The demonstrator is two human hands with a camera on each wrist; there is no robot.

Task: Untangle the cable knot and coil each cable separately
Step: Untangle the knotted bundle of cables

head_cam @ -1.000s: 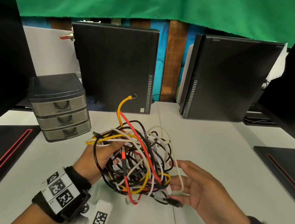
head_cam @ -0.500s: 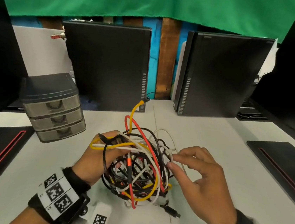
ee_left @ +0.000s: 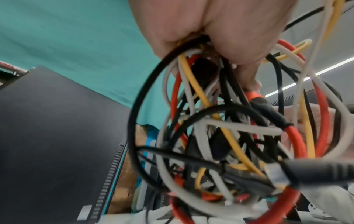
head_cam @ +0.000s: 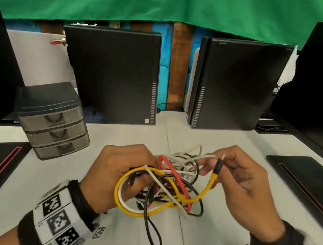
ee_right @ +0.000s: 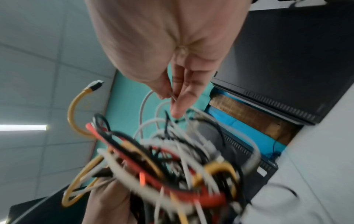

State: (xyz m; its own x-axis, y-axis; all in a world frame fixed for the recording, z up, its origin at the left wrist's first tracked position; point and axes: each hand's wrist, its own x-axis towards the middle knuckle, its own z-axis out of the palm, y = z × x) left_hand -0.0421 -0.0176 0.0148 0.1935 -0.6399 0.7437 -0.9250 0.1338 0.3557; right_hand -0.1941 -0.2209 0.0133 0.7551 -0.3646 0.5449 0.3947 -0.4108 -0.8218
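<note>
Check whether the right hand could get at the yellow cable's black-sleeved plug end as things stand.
Probably yes. The yellow cable's black-sleeved plug end stands free beside the right hand, whose fingers pinch a thin white cable. Nothing covers the plug, though the pinch would have to go first.

cable knot (head_cam: 166, 185) between hands, drawer unit (head_cam: 52, 120) left

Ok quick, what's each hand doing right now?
Left hand: closed, gripping the cable tangle.
Right hand: closed, pinching a white cable from the tangle.
</note>
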